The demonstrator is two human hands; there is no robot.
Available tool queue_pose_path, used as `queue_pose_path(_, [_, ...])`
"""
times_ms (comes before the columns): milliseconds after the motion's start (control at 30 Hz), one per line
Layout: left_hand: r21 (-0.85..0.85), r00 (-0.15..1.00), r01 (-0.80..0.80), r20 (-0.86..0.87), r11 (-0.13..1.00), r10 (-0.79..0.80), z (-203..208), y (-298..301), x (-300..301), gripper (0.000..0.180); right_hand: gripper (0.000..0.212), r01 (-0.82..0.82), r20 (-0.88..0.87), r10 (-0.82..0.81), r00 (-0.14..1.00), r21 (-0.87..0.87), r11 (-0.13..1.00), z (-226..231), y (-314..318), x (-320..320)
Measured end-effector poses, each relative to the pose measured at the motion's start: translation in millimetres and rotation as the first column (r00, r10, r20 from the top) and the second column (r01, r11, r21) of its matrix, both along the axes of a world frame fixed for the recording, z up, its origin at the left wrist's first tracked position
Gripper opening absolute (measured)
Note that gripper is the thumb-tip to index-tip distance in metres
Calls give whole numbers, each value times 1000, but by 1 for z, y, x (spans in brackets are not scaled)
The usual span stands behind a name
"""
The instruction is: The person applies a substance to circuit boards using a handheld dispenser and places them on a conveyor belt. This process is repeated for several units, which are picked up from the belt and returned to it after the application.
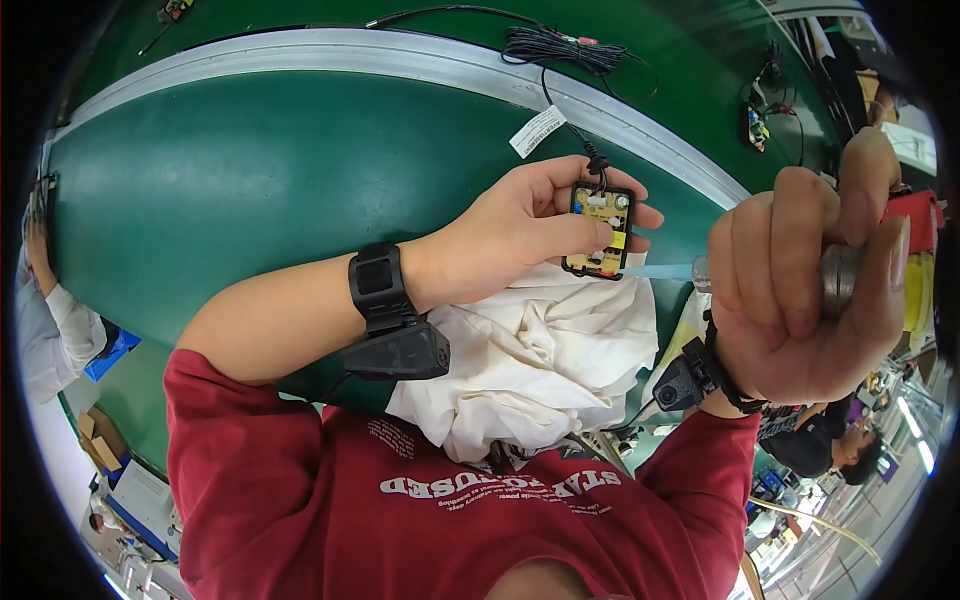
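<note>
With the left hand point(535, 222) gripping the circuit board point(590, 240), the right hand point(785, 285), clasping a tool point(702, 274), should steady its blue tip point(660, 271) at the near right corner.

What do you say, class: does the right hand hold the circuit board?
No: the left hand holds the circuit board, while the right hand grips a blue-tipped tool.

Light is bright and fairly even, leaving a pale, soft sheen on the green desk point(270, 190) and gentle shadows in the white cloth's point(545, 350) folds. The circuit board point(598, 212) reads fairly clearly. White tubes point(915, 435) glare at lower right. Fisheye distortion bows the metal strip point(300, 50) — the rim fades to black.
</note>
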State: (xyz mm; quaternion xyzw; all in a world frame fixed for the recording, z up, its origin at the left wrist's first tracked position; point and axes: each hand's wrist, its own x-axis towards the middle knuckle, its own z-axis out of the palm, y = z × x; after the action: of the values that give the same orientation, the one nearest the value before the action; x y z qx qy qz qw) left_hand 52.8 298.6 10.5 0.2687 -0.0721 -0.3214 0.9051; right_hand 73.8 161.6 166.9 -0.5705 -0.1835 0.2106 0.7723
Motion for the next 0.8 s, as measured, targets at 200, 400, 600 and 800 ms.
queue_pose_path(200, [-10,1000,12,-16,1000,-12,1,-2,2,42,28,-7,114,10,993,-23,1000,-8,-7,7])
queue_pose_path(400, [39,1000,26,4,999,-26,2,2,4,42,36,-82,102,77,992,43,996,-7,7,9])
queue_pose_path(600, [75,997,4,73,997,-10,9,-1,2,42,25,-76,81,69,994,83,994,-19,-4,2])
queue_pose_path(800, [46,997,22,76,999,-25,10,4,4,42,21,-70,110,69,992,7,998,-18,3,1])
